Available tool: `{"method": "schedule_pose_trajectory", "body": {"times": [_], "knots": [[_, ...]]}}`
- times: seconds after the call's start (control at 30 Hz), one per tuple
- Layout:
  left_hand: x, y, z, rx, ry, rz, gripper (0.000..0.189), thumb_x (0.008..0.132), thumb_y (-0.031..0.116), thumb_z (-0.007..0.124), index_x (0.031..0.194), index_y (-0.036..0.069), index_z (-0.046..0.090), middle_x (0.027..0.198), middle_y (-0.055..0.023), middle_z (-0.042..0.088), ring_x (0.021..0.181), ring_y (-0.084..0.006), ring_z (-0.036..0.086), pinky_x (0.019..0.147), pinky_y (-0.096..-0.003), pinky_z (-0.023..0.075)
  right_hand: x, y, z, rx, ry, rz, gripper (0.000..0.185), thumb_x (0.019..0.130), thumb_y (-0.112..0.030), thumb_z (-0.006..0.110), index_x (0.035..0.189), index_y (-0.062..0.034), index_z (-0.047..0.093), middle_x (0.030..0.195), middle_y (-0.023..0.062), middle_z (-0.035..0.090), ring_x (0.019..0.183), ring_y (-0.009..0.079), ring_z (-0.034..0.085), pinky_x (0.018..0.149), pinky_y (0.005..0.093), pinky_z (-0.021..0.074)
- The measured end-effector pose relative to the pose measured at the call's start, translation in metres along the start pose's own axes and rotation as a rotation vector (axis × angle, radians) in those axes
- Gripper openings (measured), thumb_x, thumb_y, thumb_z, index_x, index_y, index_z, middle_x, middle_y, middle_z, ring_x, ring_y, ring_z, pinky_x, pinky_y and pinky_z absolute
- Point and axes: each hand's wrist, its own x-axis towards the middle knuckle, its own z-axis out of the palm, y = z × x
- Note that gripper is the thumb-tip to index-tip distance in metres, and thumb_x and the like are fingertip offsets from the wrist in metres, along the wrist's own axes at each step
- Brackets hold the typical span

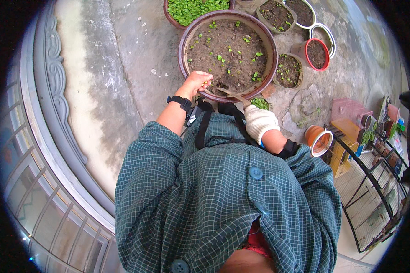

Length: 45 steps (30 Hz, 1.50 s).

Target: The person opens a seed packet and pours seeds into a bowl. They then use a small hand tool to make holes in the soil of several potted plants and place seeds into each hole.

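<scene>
A large round glazed pot (pixel 228 13) with a dark red rim holds brown soil (pixel 222 44) and scattered small green seedlings (pixel 220 58). Over the pot's near left rim is my bare left hand (pixel 199 83), fingers closed on something small and yellow-green, perhaps a seedling; its kind is hard to tell. My right hand (pixel 261 122), in a white knitted glove, grips a thin, curved hand tool (pixel 237 96) whose tip reaches over the near rim to the soil. Its exact type is unclear. A small hollow of darker soil lies near the tip.
A pot of dense green seedlings (pixel 194 12) stands behind. To the right are a red-rimmed pot (pixel 317 54), a clear container of seedlings (pixel 288 71) and an orange bucket (pixel 317 140). A black wire rack (pixel 372 184) stands at lower right, a carved wall ledge (pixel 56 82) at left.
</scene>
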Motion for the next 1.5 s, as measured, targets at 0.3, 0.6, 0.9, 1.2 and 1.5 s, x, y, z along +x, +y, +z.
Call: {"method": "schedule_pose_trajectory", "body": {"times": [0.3, 0.6, 0.9, 1.2, 1.5], "knots": [[-0.015, -0.016, -0.004, -0.089, -0.037, -0.040, 0.018, 0.092, 0.019, 0.059, 0.096, 0.002, 0.063, 0.073, -0.0024, 0.059, 0.054, -0.0086, 0.048, 0.043, -0.0214, 0.0339, 0.005, 0.008, 0.017, 0.005, 0.024, 0.017, 0.038, 0.083, -0.011, 0.048, 0.121, -0.0076, 0.049, 0.096, 0.0184, 0.067, 0.083, 0.0363, 0.066, 0.067, 0.0457, 0.0528], [-0.024, -0.019, -0.003, -0.277, -0.027, -0.024, 0.020, 0.091, 0.011, 0.053, 0.106, 0.000, 0.059, 0.079, -0.0055, 0.061, 0.059, -0.0118, 0.052, 0.048, -0.0237, 0.0399, -0.002, 0.008, 0.014, 0.057, 0.089, 0.029, 0.032, 0.086, -0.011, 0.044, 0.117, -0.0069, 0.051, 0.093, 0.0183, 0.067, 0.080, 0.0363, 0.066, 0.065, 0.0458, 0.0523], [-0.022, -0.027, -0.013, -0.195, -0.050, 0.019, 0.021, 0.092, 0.010, 0.052, 0.108, -0.001, 0.059, 0.080, -0.0058, 0.061, 0.060, -0.0111, 0.052, 0.047, -0.0222, 0.0383, -0.009, 0.012, 0.016, 0.026, 0.159, 0.027, 0.022, 0.083, -0.011, 0.047, 0.102, -0.0041, 0.055, 0.082, 0.0172, 0.067, 0.073, 0.0353, 0.066, 0.061, 0.0448, 0.0521], [-0.028, -0.029, -0.019, -0.243, -0.023, 0.053, 0.019, 0.093, 0.014, 0.055, 0.104, 0.001, 0.061, 0.076, -0.0036, 0.060, 0.056, -0.0098, 0.051, 0.044, -0.0214, 0.0366, -0.027, 0.013, 0.010, 0.008, 0.185, 0.024, 0.019, 0.082, -0.011, 0.047, 0.099, -0.0061, 0.054, 0.081, 0.0179, 0.066, 0.072, 0.0362, 0.065, 0.061, 0.0469, 0.0511], [-0.041, -0.013, -0.028, -0.237, 0.044, 0.128, 0.018, 0.090, 0.014, 0.057, 0.102, 0.003, 0.063, 0.075, -0.0040, 0.061, 0.055, -0.0102, 0.052, 0.042, -0.0212, 0.0356, -0.005, 0.008, -0.002, 0.207, 0.108, -0.020, 0.032, 0.078, -0.011, 0.049, 0.109, -0.0015, 0.054, 0.091, 0.0218, 0.066, 0.087, 0.0396, 0.063, 0.075, 0.0456, 0.0506]]}}
